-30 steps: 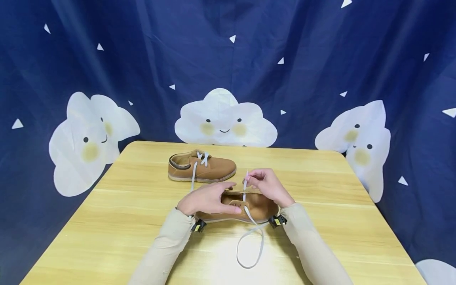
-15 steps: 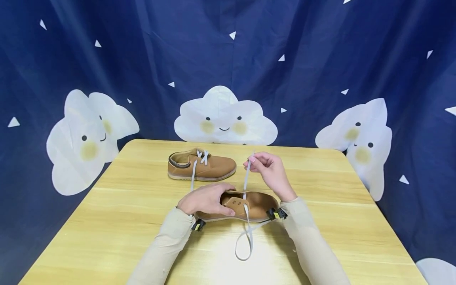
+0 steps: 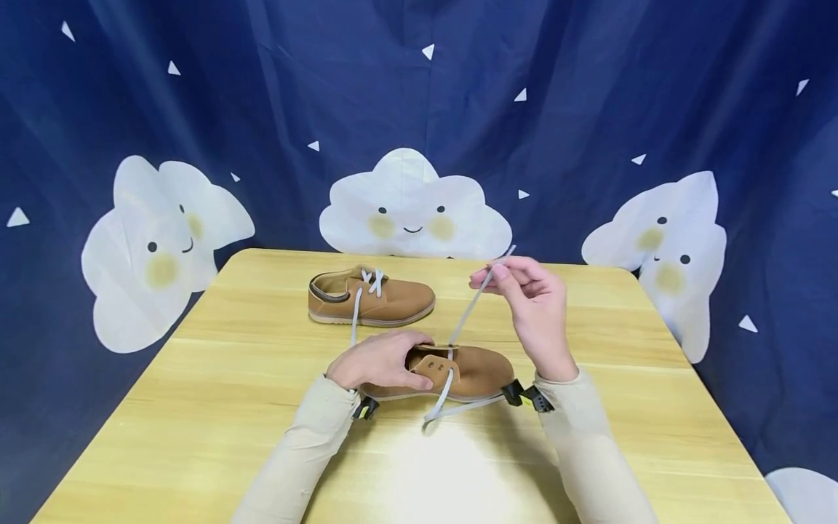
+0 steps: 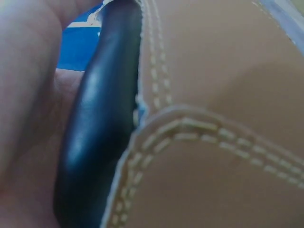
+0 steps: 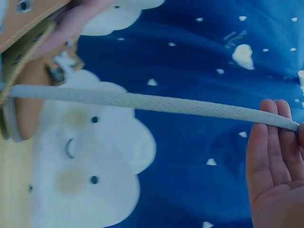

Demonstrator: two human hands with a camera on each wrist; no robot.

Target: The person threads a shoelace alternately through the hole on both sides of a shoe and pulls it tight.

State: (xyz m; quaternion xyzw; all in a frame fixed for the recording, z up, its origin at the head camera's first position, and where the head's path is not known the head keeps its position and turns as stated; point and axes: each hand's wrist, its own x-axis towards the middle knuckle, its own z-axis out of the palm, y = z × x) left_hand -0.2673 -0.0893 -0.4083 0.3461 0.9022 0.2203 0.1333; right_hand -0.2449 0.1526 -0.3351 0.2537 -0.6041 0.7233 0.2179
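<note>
A brown leather shoe [image 3: 489, 372] lies on the table in the head view, toe to the right. My left hand [image 3: 378, 362] grips it at the ankle opening, thumb on the near side and fingers on the far side. The left wrist view shows its dark padded collar [image 4: 97, 118] and stitched leather close up. Above and right of the shoe, my right hand [image 3: 540, 313] pinches a pale shoelace [image 3: 466, 314] near its end. The lace [image 5: 166, 104] runs taut from an eyelet area to my fingers in the right wrist view. Another lace part loops in front of the shoe.
A second brown shoe [image 3: 402, 300], its white lace crossed at the top, stands behind on the wooden table [image 3: 196, 407]. A blue curtain [image 3: 556, 58] with cloud prints hangs past the table's far edge.
My right hand has risen and moved away to the right, drawing the lace through. The loop in front of the shoe has shrunk. My left hand stays on the shoe.
</note>
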